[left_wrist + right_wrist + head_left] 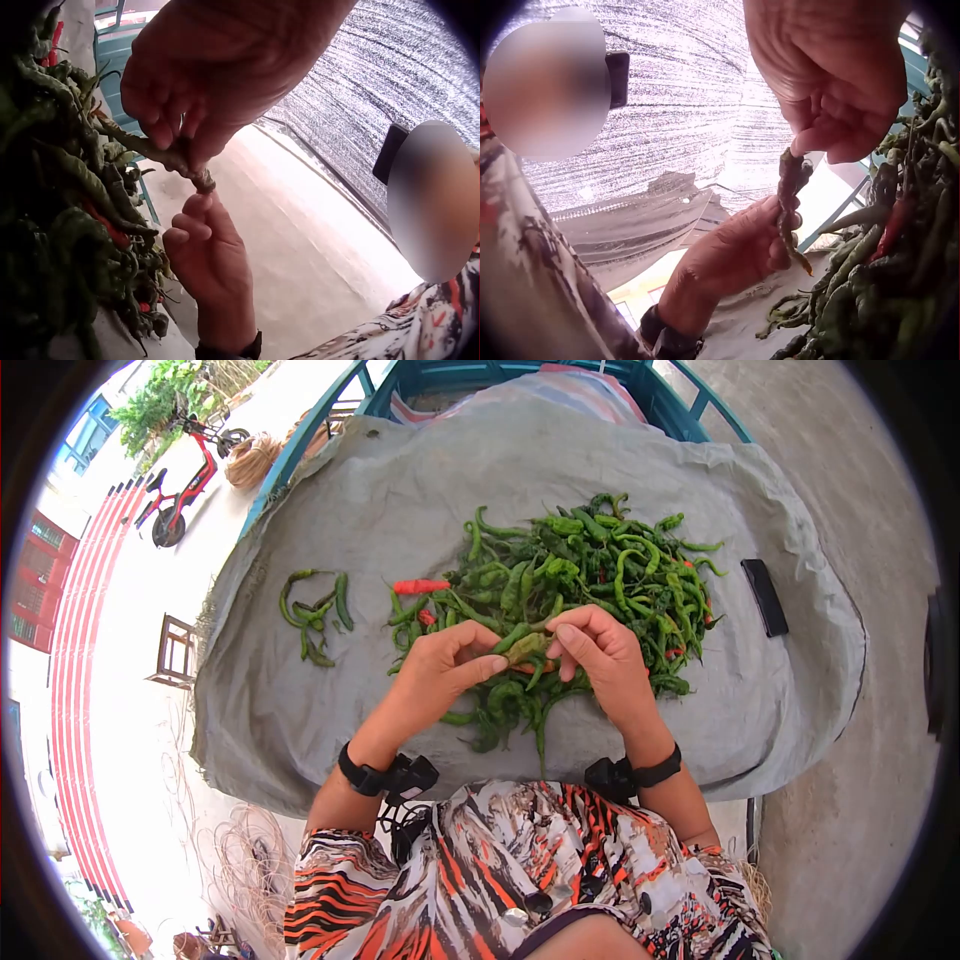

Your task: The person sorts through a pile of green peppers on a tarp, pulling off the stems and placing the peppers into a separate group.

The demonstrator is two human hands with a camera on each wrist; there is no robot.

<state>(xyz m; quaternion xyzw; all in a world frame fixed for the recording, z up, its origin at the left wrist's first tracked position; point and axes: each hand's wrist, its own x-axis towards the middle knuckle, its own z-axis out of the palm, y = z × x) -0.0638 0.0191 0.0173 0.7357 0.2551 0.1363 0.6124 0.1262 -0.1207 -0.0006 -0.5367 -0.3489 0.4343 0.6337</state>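
Observation:
Over the heap, both hands meet at one wrinkled green chili pepper (527,648). My left hand (447,662) pinches it between thumb and fingers along its body. At its other end my right hand (607,665) pinches the tip with thumb and forefinger. Seen from the right wrist, the pepper (786,184) is shrivelled and bent, with an orange-yellow point sticking out below the left fingers (765,225). Beneath the hands spreads a big heap of green chili peppers (560,560), a few red ones among them.
The heap lies on a grey cloth (330,730) draped over a blue-green cart (420,380). Several green peppers (310,610) lie apart at the left, and a red pepper (420,587) sits at the heap's left edge. A black phone (765,597) is on the right.

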